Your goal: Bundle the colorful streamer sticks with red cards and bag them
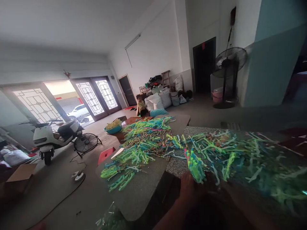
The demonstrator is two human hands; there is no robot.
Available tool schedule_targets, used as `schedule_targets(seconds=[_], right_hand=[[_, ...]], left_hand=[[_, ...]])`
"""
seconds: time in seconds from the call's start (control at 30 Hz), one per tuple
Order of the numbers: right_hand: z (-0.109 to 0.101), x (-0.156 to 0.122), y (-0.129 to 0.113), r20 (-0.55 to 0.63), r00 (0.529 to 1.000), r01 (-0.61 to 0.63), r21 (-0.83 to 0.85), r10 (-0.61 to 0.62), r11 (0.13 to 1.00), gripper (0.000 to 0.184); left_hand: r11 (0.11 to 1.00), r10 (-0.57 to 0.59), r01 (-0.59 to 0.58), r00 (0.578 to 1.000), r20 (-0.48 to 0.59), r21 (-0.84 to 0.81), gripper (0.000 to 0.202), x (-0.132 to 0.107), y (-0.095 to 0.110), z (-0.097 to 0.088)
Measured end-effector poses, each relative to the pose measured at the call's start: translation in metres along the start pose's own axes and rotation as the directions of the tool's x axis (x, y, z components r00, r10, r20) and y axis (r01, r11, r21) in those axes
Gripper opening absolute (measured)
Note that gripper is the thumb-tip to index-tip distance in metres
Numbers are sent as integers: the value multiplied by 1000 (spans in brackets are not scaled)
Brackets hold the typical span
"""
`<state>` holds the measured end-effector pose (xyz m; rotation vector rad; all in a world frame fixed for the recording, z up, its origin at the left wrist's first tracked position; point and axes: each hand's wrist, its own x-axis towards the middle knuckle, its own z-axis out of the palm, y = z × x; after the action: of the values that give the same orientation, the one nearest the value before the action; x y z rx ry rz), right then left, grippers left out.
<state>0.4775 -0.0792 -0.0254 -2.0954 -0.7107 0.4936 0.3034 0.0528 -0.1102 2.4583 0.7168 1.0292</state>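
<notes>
My left hand [189, 188] is at the bottom centre, at the near edge of a speckled stone table [176, 166]. Its fingers are closed round a bundle of green, yellow and pink plastic strips [195, 166] that stands up from the hand. My right hand [217, 188] is just right of the bundle, dark and smeared, so its fingers do not show. Loose green plastic strips [240, 156] cover the table to the right. More strips and small brown pieces [144, 140] lie spread over a grey tabletop [139, 191] to the left.
A blue bowl [113, 128] of yellow pieces sits on a far brown table. A person [141, 107] sits beyond it among white sacks. On the floor are a red stool [105, 155], a floor fan [85, 143], a white scooter [51, 137] and a cardboard box [21, 174]. A standing fan [227, 68] is at the back right.
</notes>
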Motion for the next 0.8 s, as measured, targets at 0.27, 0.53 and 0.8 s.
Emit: schedule_targets(seconds=[0.27, 0.53, 0.8], right_hand=[[-3, 4, 1, 63, 998, -11, 102, 5, 995, 20], [5, 5, 12, 90, 996, 6, 148, -20, 989, 24], [8, 3, 16, 83, 997, -1, 123, -9, 992, 24]], left_hand=[[998, -45, 44, 998, 43, 39, 41, -1, -1, 2], [1000, -9, 8, 1000, 19, 31, 39, -1, 2, -3], [999, 10, -9, 1000, -19, 34, 38, -3, 1, -1]])
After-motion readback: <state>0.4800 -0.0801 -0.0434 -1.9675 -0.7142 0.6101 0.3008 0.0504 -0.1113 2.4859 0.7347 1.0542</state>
